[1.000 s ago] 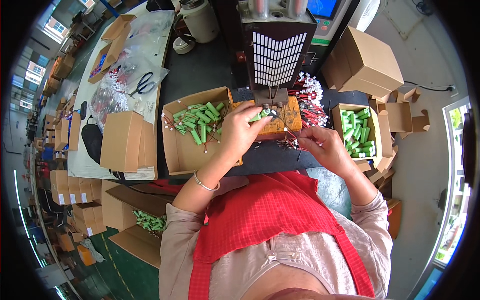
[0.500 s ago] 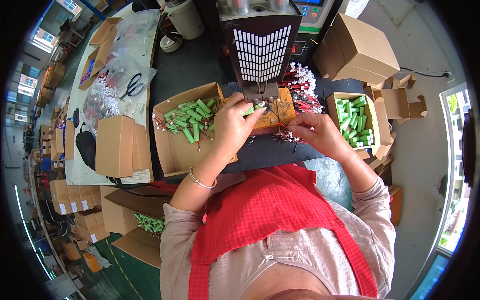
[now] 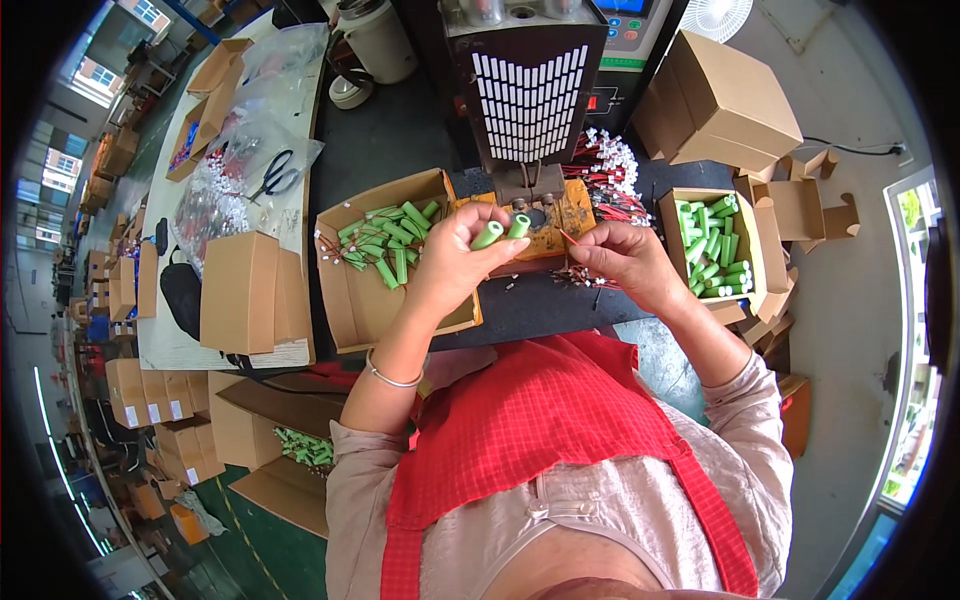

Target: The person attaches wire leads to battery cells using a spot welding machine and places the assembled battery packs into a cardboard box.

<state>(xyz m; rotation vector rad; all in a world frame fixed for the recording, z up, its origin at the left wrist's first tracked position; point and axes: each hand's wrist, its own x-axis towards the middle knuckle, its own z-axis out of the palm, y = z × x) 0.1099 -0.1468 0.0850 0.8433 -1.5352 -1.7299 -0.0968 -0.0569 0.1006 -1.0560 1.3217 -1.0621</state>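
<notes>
Far left of the hands, stacked cartons (image 3: 160, 380) bear pale labels, their print too small to read. Nearer, low beside the left forearm, an open floor box (image 3: 280, 495) holds small green pieces. Just left of the left hand (image 3: 455, 262), an open carton (image 3: 350, 322) holds green cylinders with red and dark leads. That hand grips two green cylinders (image 3: 487, 236), ends up. Apart from it, the right hand (image 3: 632, 262) pinches a thin red wire (image 3: 569, 238); whether it joins a cylinder, I cannot tell. Beyond, the control panel (image 3: 625, 48) has unreadable marks. Right of the right hand, another box (image 3: 750, 235) is full of green cylinders.
</notes>
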